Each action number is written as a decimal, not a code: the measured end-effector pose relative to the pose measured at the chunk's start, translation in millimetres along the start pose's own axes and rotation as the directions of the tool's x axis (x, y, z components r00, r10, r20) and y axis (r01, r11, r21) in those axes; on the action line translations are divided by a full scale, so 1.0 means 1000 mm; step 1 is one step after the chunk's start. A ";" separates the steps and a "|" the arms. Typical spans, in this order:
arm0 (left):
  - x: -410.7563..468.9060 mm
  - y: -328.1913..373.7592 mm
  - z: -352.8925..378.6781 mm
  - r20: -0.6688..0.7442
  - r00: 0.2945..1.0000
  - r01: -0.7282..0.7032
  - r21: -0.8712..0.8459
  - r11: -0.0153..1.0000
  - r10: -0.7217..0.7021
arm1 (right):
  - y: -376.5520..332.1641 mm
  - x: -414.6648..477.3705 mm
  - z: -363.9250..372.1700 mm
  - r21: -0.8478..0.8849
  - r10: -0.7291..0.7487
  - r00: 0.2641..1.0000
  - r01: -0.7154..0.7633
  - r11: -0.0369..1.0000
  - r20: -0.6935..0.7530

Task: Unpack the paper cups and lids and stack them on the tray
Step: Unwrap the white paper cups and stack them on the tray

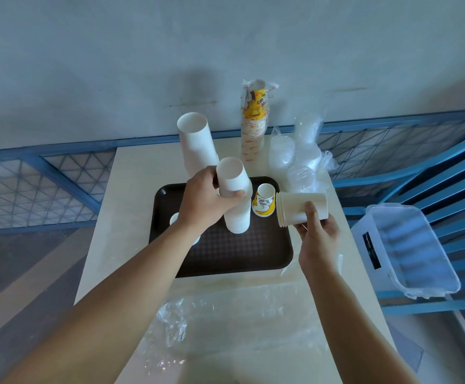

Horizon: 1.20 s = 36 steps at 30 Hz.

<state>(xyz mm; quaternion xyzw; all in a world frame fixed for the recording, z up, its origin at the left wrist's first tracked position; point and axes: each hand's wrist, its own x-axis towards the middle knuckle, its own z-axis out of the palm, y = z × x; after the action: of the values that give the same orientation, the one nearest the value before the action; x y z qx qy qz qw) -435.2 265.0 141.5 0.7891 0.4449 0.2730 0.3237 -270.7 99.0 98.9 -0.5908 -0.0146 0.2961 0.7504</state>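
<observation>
A dark brown tray (234, 253) lies on the pale table. An upside-down stack of white paper cups (237, 214) stands on it. My left hand (203, 203) grips the top of that stack (230, 176). My right hand (318, 234) holds a short stack of cream cups (300, 207) on its side, just right of the tray, rims pointing left. A single yellow printed cup (264, 200) sits upside down on the tray between the two. A small white object (174, 218) on the tray is partly hidden by my left wrist.
A tall white cup stack (198, 145) stands behind the tray. A wrapped yellow cup stack (255, 120) and bagged clear lids (300, 153) stand at the back right. Empty plastic wrap (225, 322) lies near me. A clear plastic bin (409, 248) rests on a blue chair (447, 173).
</observation>
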 end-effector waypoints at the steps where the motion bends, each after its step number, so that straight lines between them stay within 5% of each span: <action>1: 0.000 -0.003 0.005 0.013 1.000 0.016 0.009 1.000 -0.017 | -0.002 0.004 0.000 -0.008 -0.008 1.000 0.008 1.000 0.002; 13: -0.003 -0.009 0.029 0.032 0.996 0.083 0.086 0.993 -0.086 | -0.042 0.028 0.045 -0.240 -0.196 0.959 0.243 0.940 0.204; 19: -0.018 -0.015 0.023 0.025 0.993 0.116 0.049 0.992 -0.117 | -0.060 0.023 0.090 -0.369 -0.329 0.876 0.454 0.811 0.353; 23: -0.035 -0.025 0.016 -0.045 0.987 0.156 0.005 0.988 -0.156 | -0.059 0.020 0.109 -0.422 -0.406 0.752 0.639 0.643 0.519; 28: -0.051 -0.031 0.005 -0.112 0.973 0.199 -0.042 0.979 -0.202 | -0.040 0.020 0.113 -0.459 -0.390 0.644 0.753 0.471 0.658; 36: -0.063 -0.046 -0.005 -0.176 0.954 0.242 -0.023 0.970 -0.242 | 0.003 0.021 0.101 -0.526 -0.295 0.643 0.756 0.389 0.706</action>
<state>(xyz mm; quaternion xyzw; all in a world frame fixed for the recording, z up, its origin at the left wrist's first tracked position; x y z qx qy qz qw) -491.5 229.2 101.5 0.7013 0.5650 0.3007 0.3140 -292.4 197.8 120.3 -0.7170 -0.5343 0.1329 0.4275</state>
